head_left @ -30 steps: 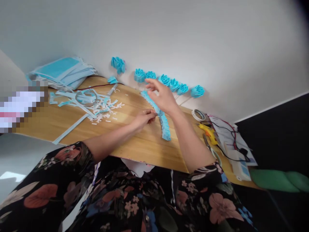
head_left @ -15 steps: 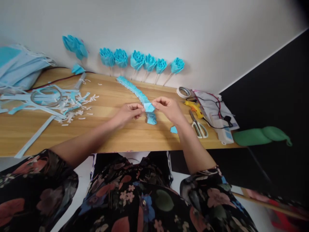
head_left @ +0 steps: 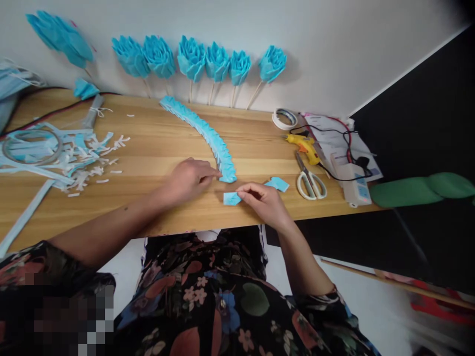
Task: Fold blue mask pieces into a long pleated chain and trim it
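Folded blue piece (head_left: pixel 230 199) has shifted nearside of the pleated strip (head_left: pixel 204 128), pinched in my right hand (head_left: pixel 264 203); left hand (head_left: pixel 187 182), grip unclear, sits nearer the strip's near end, its length slanting away leftward.

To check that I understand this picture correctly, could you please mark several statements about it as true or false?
1. The right hand holds a small blue piece. True.
2. The scissors are in the left hand. False: they lie on the table.
3. The blue flowers are on thin sticks. True.
4. The glue gun is green. False: it is mainly yellow.
5. The long blue strip is curved. True.
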A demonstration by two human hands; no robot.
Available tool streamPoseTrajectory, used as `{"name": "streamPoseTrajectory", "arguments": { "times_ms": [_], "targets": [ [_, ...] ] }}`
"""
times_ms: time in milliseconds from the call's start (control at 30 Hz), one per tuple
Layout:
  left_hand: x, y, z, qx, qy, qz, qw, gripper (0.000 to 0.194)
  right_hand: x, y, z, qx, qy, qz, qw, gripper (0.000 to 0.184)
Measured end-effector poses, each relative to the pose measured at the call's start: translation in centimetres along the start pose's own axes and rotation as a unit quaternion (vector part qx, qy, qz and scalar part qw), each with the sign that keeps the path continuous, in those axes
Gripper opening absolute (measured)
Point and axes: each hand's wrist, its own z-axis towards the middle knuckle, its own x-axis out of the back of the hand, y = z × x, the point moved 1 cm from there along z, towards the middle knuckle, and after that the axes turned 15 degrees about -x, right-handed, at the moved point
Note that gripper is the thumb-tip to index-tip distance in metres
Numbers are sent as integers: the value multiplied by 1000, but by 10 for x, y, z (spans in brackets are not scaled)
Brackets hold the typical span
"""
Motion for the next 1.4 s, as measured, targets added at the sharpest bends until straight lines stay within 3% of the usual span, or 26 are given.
{"name": "streamPoseTrajectory", "arguments": {
  "times_ms": [100, 233, 400, 600, 767, 1000, 1400],
  "targets": [
    [-2, 0, -1, -14, -32, 41, 999, 37, -6, 2, 2, 24, 28, -27, 999, 16],
    [-5, -2, -1, -34, -28, 60, 997, 37, -8, 2, 9, 40, 48, -39, 997, 12],
    [-4, -4, -1, -48, -20, 49, 997, 36, -13, -2, 15, 14, 74, -33, 997, 9],
    [-1, -3, 0, -25, -54, 37, 998, 36, -18, -3, 18, -9, 112, -50, 992, 8],
    [-1, -3, 0, -33, -36, 28, 998, 37, -20, -4, 19, -17, 124, -55, 991, 7],
    [0, -1, 1, 39, 20, -30, 999, 31, -22, -7, 19, -24, 133, -73, 988, 6],
    [-2, -3, -1, -25, -40, 31, 998, 34, -23, -7, 20, -9, 140, -115, 983, 6]
  ]
}}
